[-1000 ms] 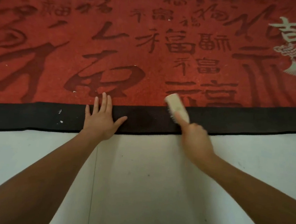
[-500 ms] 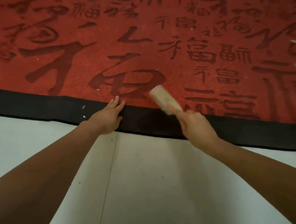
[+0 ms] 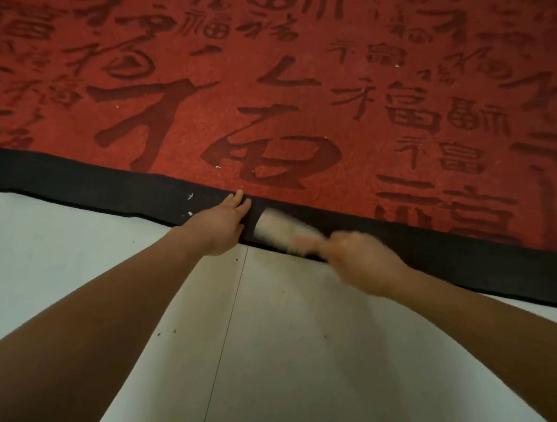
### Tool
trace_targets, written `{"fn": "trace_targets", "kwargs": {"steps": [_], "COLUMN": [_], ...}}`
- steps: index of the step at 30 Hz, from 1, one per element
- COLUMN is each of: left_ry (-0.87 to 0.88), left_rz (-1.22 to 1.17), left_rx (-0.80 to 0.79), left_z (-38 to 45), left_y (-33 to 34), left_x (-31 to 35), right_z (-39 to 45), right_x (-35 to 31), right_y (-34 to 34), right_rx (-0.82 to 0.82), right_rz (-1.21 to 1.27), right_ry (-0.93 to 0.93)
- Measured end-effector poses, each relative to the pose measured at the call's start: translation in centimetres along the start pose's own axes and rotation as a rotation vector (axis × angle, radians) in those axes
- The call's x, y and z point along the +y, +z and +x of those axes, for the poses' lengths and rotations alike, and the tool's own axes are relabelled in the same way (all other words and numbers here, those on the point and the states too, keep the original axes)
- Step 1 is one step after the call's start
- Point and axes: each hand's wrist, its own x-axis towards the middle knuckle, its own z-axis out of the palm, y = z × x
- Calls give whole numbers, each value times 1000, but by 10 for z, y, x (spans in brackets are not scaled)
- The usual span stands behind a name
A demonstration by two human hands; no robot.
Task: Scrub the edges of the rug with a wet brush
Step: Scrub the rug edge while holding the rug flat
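Right grip holds blurred brush on rug border.

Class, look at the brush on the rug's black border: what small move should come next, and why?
Probably draw the brush back rightward along the black border. The right hand holds it almost against the left hand, which presses the border flat, so little room remains that way.
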Motion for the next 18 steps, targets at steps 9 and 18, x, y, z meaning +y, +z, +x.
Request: {"fn": "trace_targets", "kwargs": {"steps": [9, 18], "left_ry": [-23, 251], "left_rz": [-39, -24], "left_rx": [155, 83], "left_z": [10, 34], "left_y": [-6, 9], "left_x": [20, 52], "right_z": [-16, -27], "right_x": [10, 12], "right_y": [-8, -15], "right_rx": [67, 244], "right_rz": [144, 239], "right_ry": [27, 289]}}
